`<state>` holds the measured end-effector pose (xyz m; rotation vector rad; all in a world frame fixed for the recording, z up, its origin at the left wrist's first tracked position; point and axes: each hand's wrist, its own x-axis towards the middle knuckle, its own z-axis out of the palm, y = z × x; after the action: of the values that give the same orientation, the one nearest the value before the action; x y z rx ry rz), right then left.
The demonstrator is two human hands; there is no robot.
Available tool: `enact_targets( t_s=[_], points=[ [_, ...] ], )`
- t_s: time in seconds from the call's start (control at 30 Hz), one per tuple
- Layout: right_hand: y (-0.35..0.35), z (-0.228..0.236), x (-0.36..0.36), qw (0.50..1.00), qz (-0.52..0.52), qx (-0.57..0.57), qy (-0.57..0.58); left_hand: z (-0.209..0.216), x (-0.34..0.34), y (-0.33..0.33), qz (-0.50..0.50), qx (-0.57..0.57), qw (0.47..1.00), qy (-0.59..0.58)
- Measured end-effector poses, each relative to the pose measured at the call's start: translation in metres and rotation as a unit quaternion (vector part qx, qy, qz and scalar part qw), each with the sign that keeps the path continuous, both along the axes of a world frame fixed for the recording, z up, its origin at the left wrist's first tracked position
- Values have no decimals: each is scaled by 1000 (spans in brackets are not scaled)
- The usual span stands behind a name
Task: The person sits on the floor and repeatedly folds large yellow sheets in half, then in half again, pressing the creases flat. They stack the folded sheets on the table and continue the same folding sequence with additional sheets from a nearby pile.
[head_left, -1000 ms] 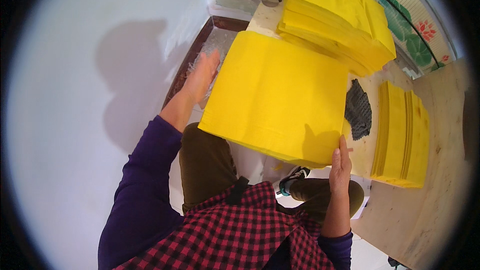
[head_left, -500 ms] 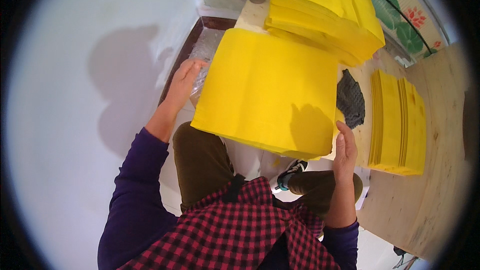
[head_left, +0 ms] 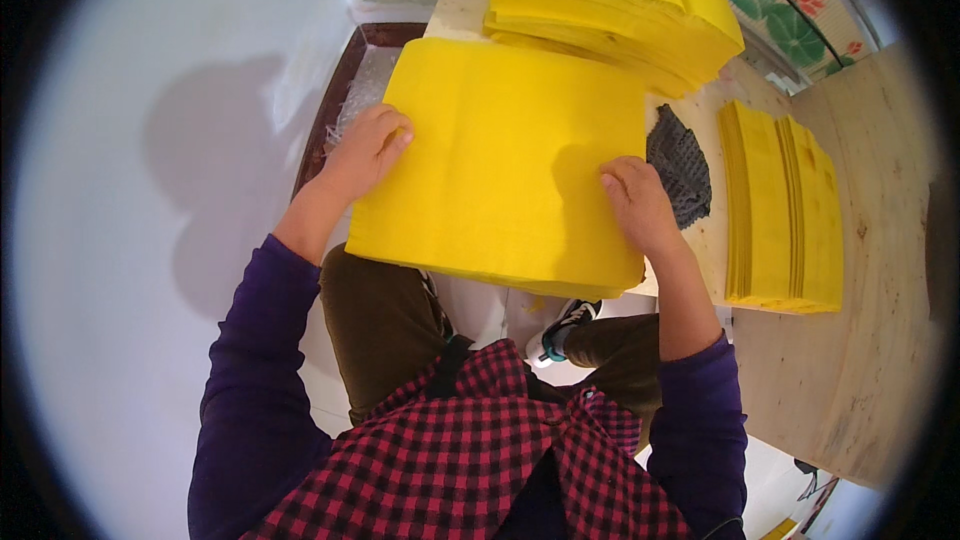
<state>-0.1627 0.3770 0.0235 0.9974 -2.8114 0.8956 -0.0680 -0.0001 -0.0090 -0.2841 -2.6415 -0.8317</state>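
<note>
A thick stack of yellow cloth-like sheets (head_left: 490, 160) lies in front of me, its near edge reaching out over my knees. My left hand (head_left: 372, 148) is at the stack's left edge, fingers curled in and thumb close to them. Over the right part of the stack is my right hand (head_left: 640, 202), its fingers bent down and their tips partly hidden. Whether either hand pinches a sheet cannot be made out. Just right of the stack lies a crumpled dark grey textured cloth (head_left: 680, 168).
Behind the stack rises a taller pile of yellow folded sheets (head_left: 610, 0). To the right, more yellow sheets (head_left: 785, 210) stand in rows on a wooden board (head_left: 880, 340). Clear plastic wrap (head_left: 362, 90) lies at the left, beside a white wall (head_left: 90, 240).
Both hands have moved in over the stack, the right one from beside its edge onto its top. Their fingers are more curled. The whole view has shifted slightly.
</note>
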Motion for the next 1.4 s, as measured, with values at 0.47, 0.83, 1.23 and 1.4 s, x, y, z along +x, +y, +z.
enact_targets(
  t_s=[0.47, 0.83, 1.23, 1.4],
  points=[
    [2, -8, -4, 998, -2, -31, -52, 14, 5, 27, -6, -35, 999, 15],
    [56, 6, 30, 967, -116, -185, -134, 24, 16, 59, -18, -27, 999, -41],
    [114, -39, 125, 857, -264, -326, -298, 28, 32, 171, -142, 27, 986, -84],
    [115, -51, 129, 842, -236, -370, -313, 27, 30, 220, -146, 28, 983, -106]
  ],
)
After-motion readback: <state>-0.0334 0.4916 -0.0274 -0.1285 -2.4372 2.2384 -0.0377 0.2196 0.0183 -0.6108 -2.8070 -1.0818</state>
